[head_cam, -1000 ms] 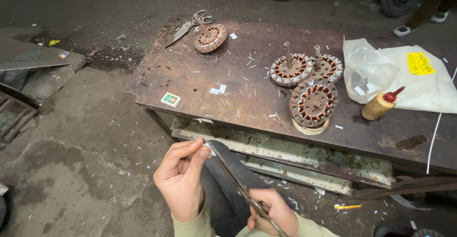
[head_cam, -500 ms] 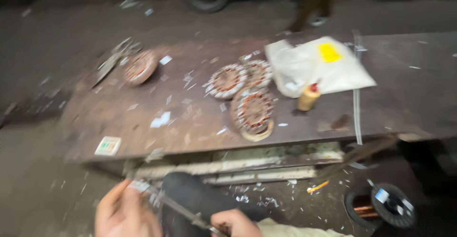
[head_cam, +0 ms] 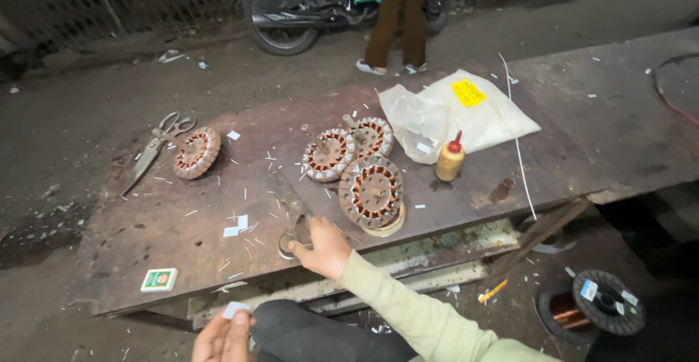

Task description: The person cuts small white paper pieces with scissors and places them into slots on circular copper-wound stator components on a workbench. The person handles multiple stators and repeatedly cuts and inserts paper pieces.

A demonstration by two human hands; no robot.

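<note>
Low centre of the frame, the right hand [head_cam: 320,245] closes on the scissors [head_cam: 291,220] handles – rigid steel, weighty; the left hand [head_cam: 222,336] pinches a limp, light paper slip [head_cam: 234,309].

Materials check: mostly rusty metal, copper, plastic.

I'm seeing the workbench [head_cam: 182,238] showing as rough, matt, rust-brown sheet metal. My right hand [head_cam: 320,249] is resting on dull grey metal scissors [head_cam: 291,213]; my left hand [head_cam: 222,340] is pinching a small white paper piece [head_cam: 234,309]. The stators [head_cam: 371,191] are looking like matt steel with glossy copper windings. The bag [head_cam: 466,118] is reading as thin, shiny plastic, the bottle [head_cam: 450,160] as smooth yellowish plastic.
</note>
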